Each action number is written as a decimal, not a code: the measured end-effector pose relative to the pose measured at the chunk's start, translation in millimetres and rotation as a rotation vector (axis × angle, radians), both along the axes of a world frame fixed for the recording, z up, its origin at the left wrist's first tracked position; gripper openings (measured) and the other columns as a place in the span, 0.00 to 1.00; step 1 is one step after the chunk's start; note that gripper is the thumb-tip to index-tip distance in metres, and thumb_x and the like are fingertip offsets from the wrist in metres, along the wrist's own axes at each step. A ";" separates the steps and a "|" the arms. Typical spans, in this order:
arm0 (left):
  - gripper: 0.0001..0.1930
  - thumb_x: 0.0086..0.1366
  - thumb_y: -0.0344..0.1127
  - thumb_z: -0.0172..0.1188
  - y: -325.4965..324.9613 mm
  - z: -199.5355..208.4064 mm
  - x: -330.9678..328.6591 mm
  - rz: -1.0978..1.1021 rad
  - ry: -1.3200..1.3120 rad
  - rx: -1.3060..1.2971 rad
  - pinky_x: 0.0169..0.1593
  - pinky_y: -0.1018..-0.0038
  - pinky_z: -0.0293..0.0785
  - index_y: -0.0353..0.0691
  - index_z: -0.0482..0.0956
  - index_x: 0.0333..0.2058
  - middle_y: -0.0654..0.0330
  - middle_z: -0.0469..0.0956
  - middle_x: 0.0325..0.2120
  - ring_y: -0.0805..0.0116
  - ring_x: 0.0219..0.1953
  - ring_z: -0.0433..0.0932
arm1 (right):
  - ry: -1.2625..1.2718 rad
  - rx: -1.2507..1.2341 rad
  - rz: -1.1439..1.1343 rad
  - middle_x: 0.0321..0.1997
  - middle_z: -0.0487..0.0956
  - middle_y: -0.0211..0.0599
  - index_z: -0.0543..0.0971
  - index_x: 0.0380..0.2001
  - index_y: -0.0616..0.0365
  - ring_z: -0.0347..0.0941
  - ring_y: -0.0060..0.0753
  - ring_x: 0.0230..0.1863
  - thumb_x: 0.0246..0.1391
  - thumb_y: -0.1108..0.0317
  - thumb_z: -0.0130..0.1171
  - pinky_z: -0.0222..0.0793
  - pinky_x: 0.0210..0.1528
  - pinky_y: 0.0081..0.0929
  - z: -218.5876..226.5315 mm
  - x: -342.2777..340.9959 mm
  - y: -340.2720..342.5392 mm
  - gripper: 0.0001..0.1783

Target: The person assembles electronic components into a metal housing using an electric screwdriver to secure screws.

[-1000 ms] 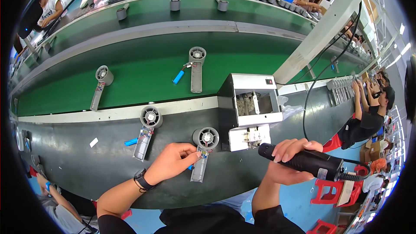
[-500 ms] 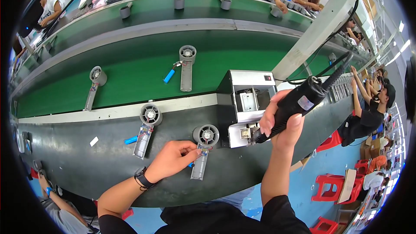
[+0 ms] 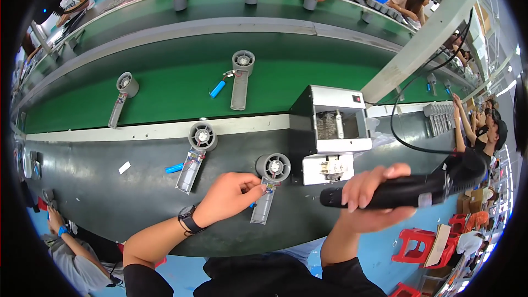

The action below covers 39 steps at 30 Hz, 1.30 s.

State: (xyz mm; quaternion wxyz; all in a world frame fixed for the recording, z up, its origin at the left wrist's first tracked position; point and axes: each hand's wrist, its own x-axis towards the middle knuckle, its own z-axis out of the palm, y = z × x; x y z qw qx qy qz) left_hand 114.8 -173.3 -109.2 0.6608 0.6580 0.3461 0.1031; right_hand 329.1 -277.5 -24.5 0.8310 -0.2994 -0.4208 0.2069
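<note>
This is a factory assembly line. A long green conveyor belt point(image 3: 165, 91) runs across the view, flanked by a dark grey bench point(image 3: 110, 187) on the near side and a second green belt point(image 3: 220, 8) beyond. Identical half-built grey handheld fans with round heads and open handles point(image 3: 239, 77) lie spaced along the belt and bench, blue cylindrical battery cells point(image 3: 217, 88) beside some. A boxy white and black machine with an open front point(image 3: 335, 126) stands on the bench. Other workers point(image 3: 484, 132) sit at the line, with red plastic stools point(image 3: 415, 247) on the blue floor point(image 3: 385, 242).
</note>
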 end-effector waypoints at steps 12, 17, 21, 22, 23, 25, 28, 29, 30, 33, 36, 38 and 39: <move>0.10 0.63 0.35 0.62 -0.9 5.6 0.5 -0.006 -0.006 0.085 0.28 0.75 0.71 0.32 0.80 0.31 0.58 0.80 0.20 0.74 0.21 0.76 | -0.037 0.062 -0.113 0.21 0.69 0.33 0.61 0.49 0.58 0.65 0.26 0.14 0.59 0.32 0.50 0.67 0.18 0.23 -49.8 -58.7 8.9 0.38; 0.10 0.63 0.35 0.62 1.0 9.0 -1.3 -0.016 0.001 0.090 0.28 0.74 0.72 0.32 0.80 0.30 0.57 0.81 0.20 0.71 0.21 0.77 | -0.051 0.043 -0.109 0.21 0.69 0.33 0.60 0.49 0.58 0.65 0.26 0.14 0.59 0.32 0.50 0.66 0.17 0.23 -51.8 -60.8 11.7 0.38; 0.11 0.66 0.34 0.61 0.3 10.1 -1.1 -0.016 -0.036 0.114 0.25 0.78 0.67 0.29 0.78 0.29 0.63 0.78 0.19 0.82 0.21 0.69 | -0.059 0.037 -0.111 0.21 0.69 0.33 0.60 0.49 0.58 0.65 0.26 0.14 0.59 0.32 0.50 0.66 0.17 0.24 -52.7 -63.4 14.3 0.38; 0.11 0.66 0.34 0.61 0.7 11.2 -1.4 -0.015 -0.036 0.112 0.25 0.78 0.67 0.29 0.78 0.29 0.63 0.78 0.19 0.82 0.21 0.69 | -0.062 0.035 -0.107 0.21 0.69 0.33 0.60 0.49 0.58 0.65 0.26 0.14 0.59 0.32 0.50 0.67 0.16 0.24 -53.2 -63.9 14.5 0.38; 0.10 0.64 0.34 0.61 1.5 12.5 -1.2 -0.016 -0.021 0.108 0.27 0.76 0.70 0.31 0.79 0.29 0.59 0.79 0.20 0.76 0.21 0.74 | -0.063 0.034 -0.107 0.21 0.69 0.33 0.60 0.49 0.58 0.65 0.26 0.14 0.59 0.32 0.50 0.67 0.16 0.24 -53.6 -64.0 14.4 0.38; 0.10 0.62 0.35 0.62 2.4 12.6 -0.8 -0.017 -0.006 0.102 0.28 0.73 0.73 0.32 0.80 0.30 0.56 0.81 0.21 0.69 0.21 0.78 | -0.089 0.022 -0.109 0.21 0.69 0.34 0.60 0.48 0.58 0.66 0.26 0.14 0.58 0.31 0.50 0.67 0.17 0.24 -54.4 -64.4 14.1 0.38; 0.10 0.62 0.35 0.62 1.4 11.4 -2.3 -0.012 -0.008 0.096 0.28 0.73 0.73 0.31 0.80 0.30 0.55 0.81 0.21 0.68 0.21 0.79 | -0.104 0.011 -0.108 0.21 0.69 0.33 0.60 0.46 0.58 0.66 0.26 0.14 0.57 0.31 0.51 0.67 0.17 0.23 -53.8 -67.5 14.2 0.38; 0.11 0.64 0.34 0.61 0.7 9.3 -2.5 -0.013 -0.021 0.100 0.27 0.75 0.70 0.30 0.79 0.29 0.59 0.80 0.20 0.75 0.21 0.75 | -0.104 0.008 -0.107 0.21 0.69 0.33 0.60 0.46 0.58 0.66 0.26 0.14 0.57 0.31 0.51 0.67 0.17 0.23 -54.5 -68.4 13.9 0.38; 0.11 0.66 0.33 0.60 0.1 7.6 -2.8 -0.013 -0.034 0.105 0.25 0.78 0.68 0.29 0.78 0.29 0.62 0.78 0.19 0.82 0.21 0.70 | -0.113 0.016 -0.109 0.21 0.69 0.32 0.60 0.45 0.57 0.66 0.25 0.14 0.56 0.30 0.52 0.68 0.17 0.23 -55.6 -69.4 13.6 0.38; 0.11 0.66 0.34 0.60 -0.2 5.2 -1.7 -0.009 -0.022 0.114 0.25 0.77 0.68 0.30 0.78 0.28 0.62 0.78 0.19 0.81 0.20 0.71 | -0.134 0.042 -0.110 0.20 0.68 0.31 0.60 0.43 0.57 0.66 0.25 0.14 0.54 0.31 0.55 0.68 0.17 0.23 -58.9 -71.1 14.4 0.38; 0.11 0.65 0.34 0.61 2.3 11.4 -2.0 -0.021 0.004 0.129 0.25 0.76 0.68 0.30 0.78 0.28 0.61 0.79 0.19 0.80 0.20 0.71 | -0.140 0.083 -0.094 0.19 0.68 0.30 0.60 0.42 0.56 0.66 0.25 0.14 0.53 0.31 0.57 0.68 0.18 0.23 -61.8 -71.5 17.5 0.39; 0.11 0.65 0.34 0.61 3.7 12.1 -2.0 -0.029 0.009 0.136 0.25 0.76 0.67 0.30 0.78 0.28 0.61 0.79 0.19 0.80 0.20 0.71 | -0.134 0.105 -0.079 0.18 0.68 0.30 0.60 0.41 0.56 0.67 0.25 0.14 0.52 0.31 0.58 0.69 0.18 0.23 -62.6 -71.8 18.1 0.39; 0.11 0.65 0.34 0.61 4.5 12.1 -1.8 -0.040 0.012 0.145 0.25 0.76 0.67 0.31 0.78 0.28 0.61 0.78 0.19 0.79 0.20 0.71 | -0.139 0.102 -0.076 0.18 0.68 0.30 0.60 0.42 0.56 0.67 0.25 0.14 0.52 0.31 0.58 0.69 0.18 0.23 -62.5 -71.8 18.2 0.39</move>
